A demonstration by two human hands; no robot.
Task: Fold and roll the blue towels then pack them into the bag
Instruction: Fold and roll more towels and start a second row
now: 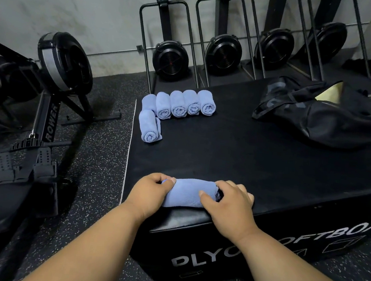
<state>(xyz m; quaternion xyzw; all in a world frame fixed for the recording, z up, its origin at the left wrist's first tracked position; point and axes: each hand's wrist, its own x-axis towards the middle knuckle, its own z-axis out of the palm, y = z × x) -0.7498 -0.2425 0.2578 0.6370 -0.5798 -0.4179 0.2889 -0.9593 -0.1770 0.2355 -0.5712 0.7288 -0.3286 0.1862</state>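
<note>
Two bare forearms reach in from the near edge, and both hands sit on one rolled blue towel (187, 193) lying crosswise at the front edge of the black soft plyo box (258, 161). The left hand (149, 191) has its fingers (168, 180) curled over the roll's left end, thumb tucked against the cloth. The right hand (224, 201) grips the right end, its thumb laid flat along the front of the roll and its fingers wrapped over the top and down the far side.

Further back on the box top, near its left edge, stand six finished rolls (179, 104): five in a tight row touching side by side, their spiral ends facing this way, and a sixth just in front of the leftmost one.

At the far right of the box top lies the black bag (320, 113), slumped and crumpled, its mouth gaping to show a pale lining, well apart from the towels.

Rowing machines (56, 74) stand on the speckled floor to the left and along the back wall.
</note>
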